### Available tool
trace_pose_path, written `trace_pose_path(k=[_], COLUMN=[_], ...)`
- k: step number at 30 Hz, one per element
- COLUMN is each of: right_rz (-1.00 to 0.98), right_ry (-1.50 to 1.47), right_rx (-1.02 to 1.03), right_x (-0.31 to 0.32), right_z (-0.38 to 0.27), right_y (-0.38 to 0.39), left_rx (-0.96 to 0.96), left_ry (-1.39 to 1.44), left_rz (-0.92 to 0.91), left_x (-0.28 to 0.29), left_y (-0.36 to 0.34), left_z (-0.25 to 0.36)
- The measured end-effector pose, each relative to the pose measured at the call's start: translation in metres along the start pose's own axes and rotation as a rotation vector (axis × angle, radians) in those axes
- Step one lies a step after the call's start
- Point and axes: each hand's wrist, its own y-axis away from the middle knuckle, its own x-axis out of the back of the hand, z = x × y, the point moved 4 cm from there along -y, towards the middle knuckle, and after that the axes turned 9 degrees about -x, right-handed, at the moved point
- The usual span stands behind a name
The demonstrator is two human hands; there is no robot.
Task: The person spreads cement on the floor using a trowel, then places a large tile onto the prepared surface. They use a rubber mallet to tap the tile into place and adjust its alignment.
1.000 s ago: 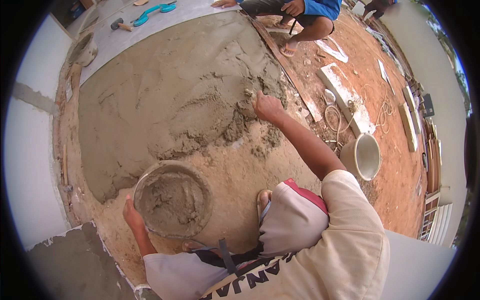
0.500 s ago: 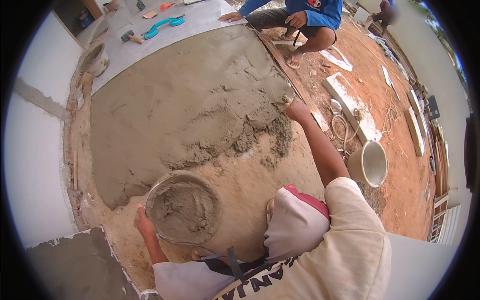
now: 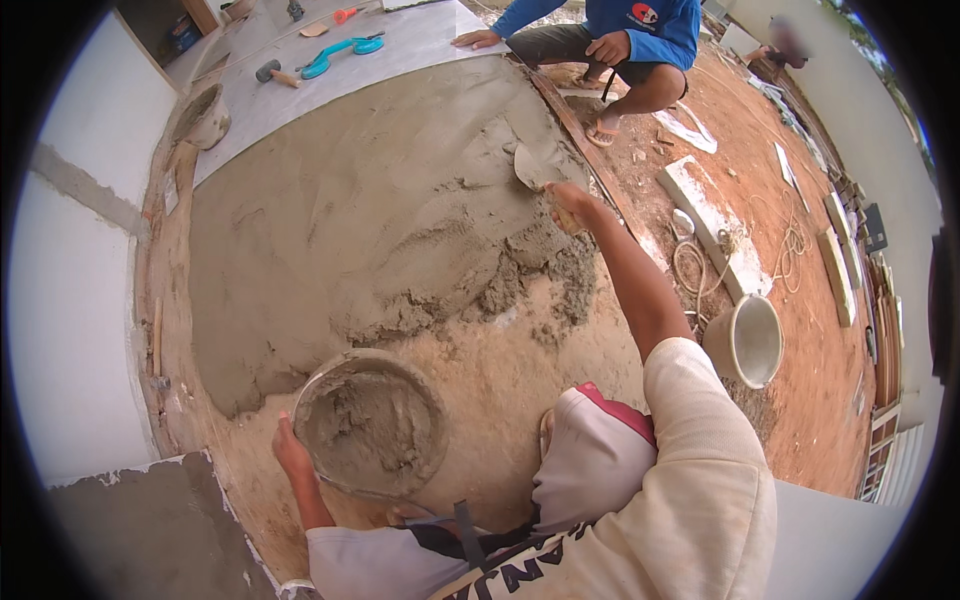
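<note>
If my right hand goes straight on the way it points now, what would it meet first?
Probably the wet cement just beyond the trowel in your right hand; whether trowel and cement touch is unclear.

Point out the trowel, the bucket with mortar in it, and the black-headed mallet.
Trowel (image 3: 527,168): head view, on its metal blade.
Bucket with mortar (image 3: 375,361): head view, on its far inner wall, just below the rim.
Black-headed mallet (image 3: 267,71): head view, on its dark head.
</note>
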Motion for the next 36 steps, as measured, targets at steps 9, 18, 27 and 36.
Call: trace_pose_path(k=[9, 18, 27, 36], right_rz=[-0.368, -0.335, -0.426, -0.264], right_ry=[0.533, 0.586, 0.852, 0.866], right_rx=[-0.055, 0.100, -0.038, 0.231], right_x=[-0.071, -0.087, -0.144, -0.132], right_z=[0.011, -0.033, -0.032, -0.044], right_y=[0.046, 0.041, 0.047, 0.035], left_rx=[0.074, 0.110, 0.128, 0.173], left_ry=[-0.049, -0.039, -0.007, 0.090], left_rz=[0.024, 0.016, 0.013, 0.029], left_x=[0.003, 0.012, 0.020, 0.024], left_y=[-0.001, -0.009, -0.013, -0.018], left_z=[0.000, -0.014, -0.025, -0.035])
